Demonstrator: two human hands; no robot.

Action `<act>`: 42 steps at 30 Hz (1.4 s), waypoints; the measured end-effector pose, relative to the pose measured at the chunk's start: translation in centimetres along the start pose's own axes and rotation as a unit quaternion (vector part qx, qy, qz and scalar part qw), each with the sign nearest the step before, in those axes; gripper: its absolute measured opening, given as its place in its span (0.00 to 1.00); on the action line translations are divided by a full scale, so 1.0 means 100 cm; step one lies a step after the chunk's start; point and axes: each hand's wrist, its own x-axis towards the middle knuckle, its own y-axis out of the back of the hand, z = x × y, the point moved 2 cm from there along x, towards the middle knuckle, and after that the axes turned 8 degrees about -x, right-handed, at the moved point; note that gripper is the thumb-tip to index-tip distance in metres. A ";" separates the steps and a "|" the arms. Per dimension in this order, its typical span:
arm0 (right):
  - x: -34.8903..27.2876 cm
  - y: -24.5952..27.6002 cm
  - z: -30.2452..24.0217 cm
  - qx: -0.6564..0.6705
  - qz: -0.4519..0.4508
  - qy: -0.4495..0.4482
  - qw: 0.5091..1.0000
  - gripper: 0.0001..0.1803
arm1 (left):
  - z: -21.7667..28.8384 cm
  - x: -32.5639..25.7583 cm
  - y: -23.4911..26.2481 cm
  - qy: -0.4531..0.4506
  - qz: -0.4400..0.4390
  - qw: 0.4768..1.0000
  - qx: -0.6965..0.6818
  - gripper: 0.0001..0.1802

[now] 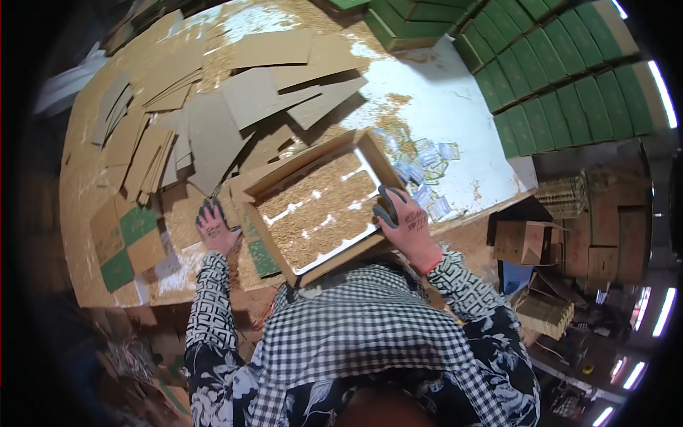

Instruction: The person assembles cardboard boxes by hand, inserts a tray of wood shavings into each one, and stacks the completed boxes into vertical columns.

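Note:
An open cardboard box [252, 183] stands tilted at the table's near edge, against my checked apron. Inside it lies a white tray [334, 251] filled with brown, grainy loose material [320, 206]. My right hand [407, 226], in a pink glove with dark grey fingertips, grips the box's right side, its fingers bent over the rim by the tray. To the left of the box, my left hand [218, 228], gloved alike, rests with fingers spread at the edge of a cardboard piece [183, 206]. Nothing shows in that hand.
Flat cardboard sheets [213, 132] lie piled across the table's left and far side. Small printed cards [427, 160] are scattered right of the box. Green boxes [555, 75] are stacked at the far right. Below them stands an open carton [523, 242]. A green-and-brown cardboard piece [128, 242] lies at left.

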 end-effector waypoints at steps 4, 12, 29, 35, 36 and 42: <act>0.001 0.021 0.041 0.106 0.157 -0.031 0.981 0.17 | -0.065 0.005 -0.029 -0.048 0.025 0.997 0.058 0.42; 0.067 -0.021 0.363 -0.123 0.111 -0.280 0.945 0.21 | -0.020 -0.058 0.073 0.099 0.231 0.963 -0.092 0.19; 0.087 0.004 0.041 -0.076 -0.064 0.383 0.918 0.15 | 0.281 -0.125 0.161 0.088 0.327 0.801 -0.494 0.24; 0.095 0.058 0.052 0.251 0.119 0.159 0.947 0.19 | 0.366 -0.098 0.081 -0.118 -0.028 0.972 -0.202 0.24; 0.092 0.055 0.045 0.249 0.121 0.163 0.947 0.19 | 0.358 -0.087 0.055 -0.116 -0.074 0.943 -0.303 0.24; 0.071 -0.055 0.010 0.008 -0.309 0.283 0.908 0.21 | 0.306 -0.066 0.009 -0.180 -0.263 0.828 -0.462 0.25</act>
